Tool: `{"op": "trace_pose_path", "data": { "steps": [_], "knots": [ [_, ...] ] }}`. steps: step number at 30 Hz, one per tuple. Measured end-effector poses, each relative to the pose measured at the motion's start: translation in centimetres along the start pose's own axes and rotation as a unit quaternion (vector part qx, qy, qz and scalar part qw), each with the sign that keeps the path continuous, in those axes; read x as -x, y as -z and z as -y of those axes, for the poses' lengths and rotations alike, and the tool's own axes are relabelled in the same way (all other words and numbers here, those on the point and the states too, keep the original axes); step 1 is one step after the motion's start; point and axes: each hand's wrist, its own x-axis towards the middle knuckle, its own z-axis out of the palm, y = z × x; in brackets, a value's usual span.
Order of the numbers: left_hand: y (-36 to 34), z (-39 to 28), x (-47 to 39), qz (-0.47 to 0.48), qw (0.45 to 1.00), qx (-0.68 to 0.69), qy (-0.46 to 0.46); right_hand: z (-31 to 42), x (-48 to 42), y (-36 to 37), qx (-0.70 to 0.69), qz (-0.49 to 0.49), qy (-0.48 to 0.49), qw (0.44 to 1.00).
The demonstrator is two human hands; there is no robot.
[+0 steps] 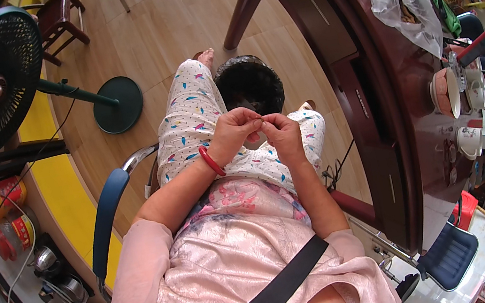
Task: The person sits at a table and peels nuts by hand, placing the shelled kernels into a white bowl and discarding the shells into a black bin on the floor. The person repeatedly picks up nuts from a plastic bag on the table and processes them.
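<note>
My left hand (238,133), with a red bangle (211,161) on its wrist, is held above my lap. Its thumb and fingertips meet those of my right hand (283,132). Between the pinched fingertips is a tiny object, mostly covered by the fingers and too small to identify. Just beyond the hands, a waste bin lined with a black bag (250,83) stands on the floor between my legs. White patterned trousers (186,108) cover my legs.
A dark wooden table (378,93) at right bears a clear plastic bag with brown contents (406,1), cups (469,141), a bowl (446,93) and glasses (450,158). At left stand a fan (0,87) and a shelf with jars (16,233). My chair's blue armrest (110,214) is beside me.
</note>
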Motion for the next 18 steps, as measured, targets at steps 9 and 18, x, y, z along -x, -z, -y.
{"op": "trace_pose_path", "data": {
  "steps": [9,18],
  "knots": [
    [-0.2,-0.7,0.2,-0.016,1.000,0.000,0.025,-0.2,-0.5,-0.5,0.011,-0.004,-0.005,1.000],
    [0.6,-0.8,0.0,0.014,0.990,0.086,0.107,0.1,-0.3,-0.5,0.066,0.005,0.014,0.998]
  ]
}}
